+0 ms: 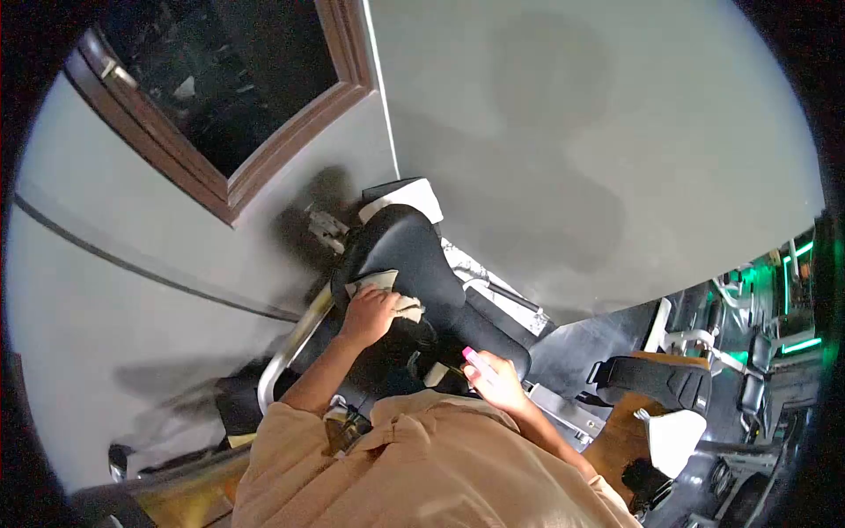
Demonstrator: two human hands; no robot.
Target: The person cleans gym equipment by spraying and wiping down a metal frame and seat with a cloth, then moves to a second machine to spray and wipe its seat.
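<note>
Cloth (380, 280) is clasped by the left grip (371, 315), seemingly for pad (410, 242) contact. A pink-topped item (470, 354) is held by the right grip (498, 384).

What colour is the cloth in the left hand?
The cloth is beige; the head view shows it best.

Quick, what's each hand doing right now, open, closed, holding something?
Left hand: closed on a beige cloth, against the black pad.
Right hand: closed around a pink-tipped object; can't tell exactly what.
</note>
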